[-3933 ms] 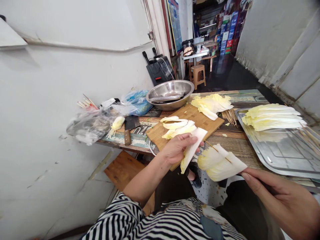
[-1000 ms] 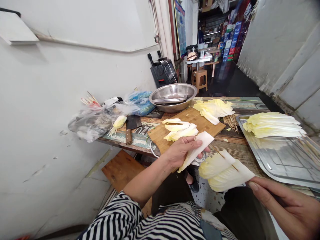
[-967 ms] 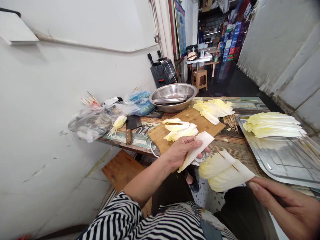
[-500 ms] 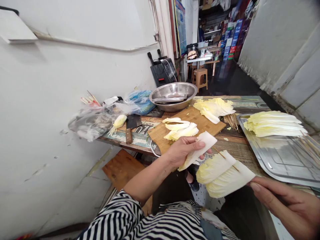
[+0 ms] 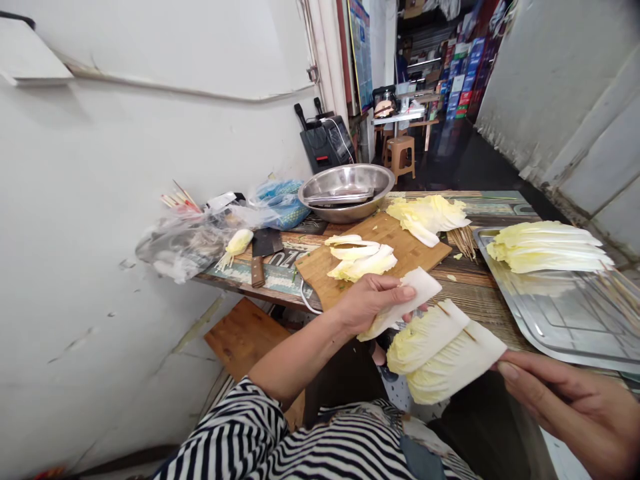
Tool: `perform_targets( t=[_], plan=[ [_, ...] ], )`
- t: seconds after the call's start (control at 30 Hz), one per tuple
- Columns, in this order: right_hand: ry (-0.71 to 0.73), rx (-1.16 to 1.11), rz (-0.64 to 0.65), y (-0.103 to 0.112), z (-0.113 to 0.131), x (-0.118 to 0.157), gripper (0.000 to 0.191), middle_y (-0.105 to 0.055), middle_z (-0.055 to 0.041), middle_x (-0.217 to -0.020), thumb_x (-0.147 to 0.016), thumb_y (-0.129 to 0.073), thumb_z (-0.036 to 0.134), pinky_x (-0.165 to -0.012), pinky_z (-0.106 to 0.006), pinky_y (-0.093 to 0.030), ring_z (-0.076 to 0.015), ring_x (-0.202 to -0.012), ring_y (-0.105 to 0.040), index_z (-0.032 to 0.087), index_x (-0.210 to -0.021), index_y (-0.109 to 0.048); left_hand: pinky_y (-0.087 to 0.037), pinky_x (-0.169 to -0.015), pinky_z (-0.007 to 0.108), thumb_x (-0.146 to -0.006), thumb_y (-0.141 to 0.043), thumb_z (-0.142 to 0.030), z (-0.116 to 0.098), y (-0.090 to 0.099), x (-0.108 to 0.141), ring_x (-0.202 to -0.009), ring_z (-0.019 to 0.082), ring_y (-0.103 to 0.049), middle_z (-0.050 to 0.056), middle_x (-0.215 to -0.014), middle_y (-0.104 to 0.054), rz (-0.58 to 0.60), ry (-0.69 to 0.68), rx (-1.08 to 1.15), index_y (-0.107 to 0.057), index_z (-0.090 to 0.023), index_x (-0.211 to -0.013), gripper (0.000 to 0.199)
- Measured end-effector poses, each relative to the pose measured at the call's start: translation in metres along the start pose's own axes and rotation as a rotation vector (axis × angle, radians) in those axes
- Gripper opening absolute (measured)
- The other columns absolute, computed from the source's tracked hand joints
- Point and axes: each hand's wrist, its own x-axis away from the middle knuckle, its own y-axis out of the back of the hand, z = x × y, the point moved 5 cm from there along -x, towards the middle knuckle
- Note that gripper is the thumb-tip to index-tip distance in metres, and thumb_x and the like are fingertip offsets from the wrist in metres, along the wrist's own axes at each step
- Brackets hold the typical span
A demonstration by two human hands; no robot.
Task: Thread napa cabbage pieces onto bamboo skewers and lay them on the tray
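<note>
Between the thumb and fingers of my left hand (image 5: 377,303) is a single napa cabbage leaf (image 5: 421,285), its white end pointing up and right. My right hand (image 5: 565,400) pinches, at the lower right, the white end of skewered cabbage leaves (image 5: 455,360). Two overlapping leaves show there, with a thin wooden skewer (image 5: 469,333) running through them. The skewer's upper end lies close to the left hand's leaf; whether it touches that leaf I cannot tell. Both hands are in front of the table edge, above my lap.
A wooden cutting board (image 5: 320,270) carries loose cabbage leaves (image 5: 363,260). Behind it stands a steel bowl (image 5: 350,175). On the right, a metal tray (image 5: 565,320) holds stacked leaves (image 5: 550,247) on skewers. A cleaver (image 5: 257,270) and plastic bags (image 5: 185,247) lie at left.
My left hand and its leaf have shifted slightly right. The skewered leaves in my right hand have moved a little left and down, so the two are closer together.
</note>
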Motion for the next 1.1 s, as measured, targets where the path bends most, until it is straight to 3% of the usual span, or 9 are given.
perform_targets(
  t=[0.13, 0.33, 0.43, 0.53, 0.67, 0.8, 0.93, 1.1],
  plan=[
    [0.004, -0.038, 0.161, -0.001, -0.008, -0.007, 0.028, -0.081, -0.0022, -0.074, -0.067, -0.079, 0.053, -0.078, -0.03, -0.063, -0.025, -0.066, -0.076, 0.033, -0.084, -0.086, -0.046, -0.056, 0.023, -0.061, -0.091, -0.057, -0.002, -0.001, 0.0, -0.056, 0.01, -0.06, 0.008, -0.073, -0.071, 0.0, 0.001, 0.024, -0.079, -0.01, -0.079, 0.052],
    [-0.066, -0.062, -0.038, -0.001, 0.009, 0.008, 0.023, -0.083, 0.0022, -0.084, -0.071, -0.074, 0.054, -0.081, -0.029, -0.064, -0.0246, -0.077, -0.078, 0.036, -0.078, -0.085, -0.044, -0.052, 0.022, -0.062, -0.089, -0.062, -0.004, -0.001, 0.004, -0.053, 0.01, -0.058, 0.006, -0.067, -0.07, -0.061, -0.032, -0.063, -0.078, -0.011, -0.075, 0.054],
    [-0.061, -0.062, -0.022, -0.002, 0.008, 0.008, 0.024, -0.083, 0.0027, -0.084, -0.073, -0.072, 0.055, -0.079, -0.029, -0.064, -0.0248, -0.077, -0.078, 0.036, -0.08, -0.085, -0.044, -0.053, 0.022, -0.06, -0.089, -0.063, -0.003, -0.002, 0.006, -0.054, 0.01, -0.059, 0.006, -0.066, -0.07, -0.05, -0.006, -0.088, -0.078, -0.012, -0.071, 0.054],
    [0.021, 0.022, 0.077, 0.002, -0.003, -0.001, 0.027, -0.083, 0.0005, -0.084, -0.071, -0.074, 0.056, -0.071, -0.028, -0.065, -0.0253, -0.071, -0.078, 0.034, -0.082, -0.086, -0.045, -0.055, 0.022, -0.059, -0.09, -0.063, -0.001, -0.001, 0.006, -0.057, 0.011, -0.06, 0.006, -0.066, -0.07, -0.039, -0.001, -0.1, -0.078, -0.012, -0.068, 0.053],
    [0.103, 0.131, 0.15, 0.007, -0.011, -0.01, 0.028, -0.083, -0.0019, -0.084, -0.071, -0.076, 0.053, -0.069, -0.027, -0.064, -0.0249, -0.069, -0.079, 0.032, -0.086, -0.087, -0.043, -0.055, 0.022, -0.059, -0.09, -0.061, 0.003, 0.004, 0.006, -0.057, 0.01, -0.059, 0.006, -0.07, -0.072, -0.07, -0.002, -0.115, -0.081, -0.013, -0.075, 0.051],
    [0.099, 0.075, 0.149, 0.001, 0.002, -0.011, 0.03, -0.083, -0.0027, -0.085, -0.078, -0.072, 0.054, -0.074, -0.027, -0.064, -0.024, -0.073, -0.079, 0.03, -0.089, -0.086, -0.042, -0.057, 0.022, -0.06, -0.091, -0.059, 0.004, -0.001, 0.004, -0.061, 0.01, -0.059, 0.005, -0.072, -0.073, -0.045, -0.016, -0.136, -0.081, -0.013, -0.075, 0.049],
    [0.15, 0.034, 0.123, -0.005, 0.018, -0.012, 0.025, -0.083, -0.0003, -0.082, -0.078, -0.07, 0.047, -0.072, -0.026, -0.064, -0.0221, -0.073, -0.079, 0.03, -0.086, -0.085, -0.046, -0.06, 0.023, -0.056, -0.094, -0.055, 0.001, -0.003, 0.004, -0.063, 0.011, -0.062, 0.005, -0.076, -0.074, -0.111, -0.01, -0.079, -0.081, -0.014, -0.078, 0.049],
    [0.181, 0.079, 0.11, -0.007, 0.023, -0.01, 0.023, -0.083, 0.0009, -0.081, -0.08, -0.068, 0.043, -0.071, -0.024, -0.063, -0.0199, -0.073, -0.079, 0.029, -0.085, -0.084, -0.048, -0.061, 0.023, -0.058, -0.094, -0.053, 0.0, 0.001, 0.003, -0.062, 0.011, -0.062, 0.004, -0.075, -0.074, -0.112, 0.002, -0.076, -0.081, -0.014, -0.083, 0.048]
  ],
)
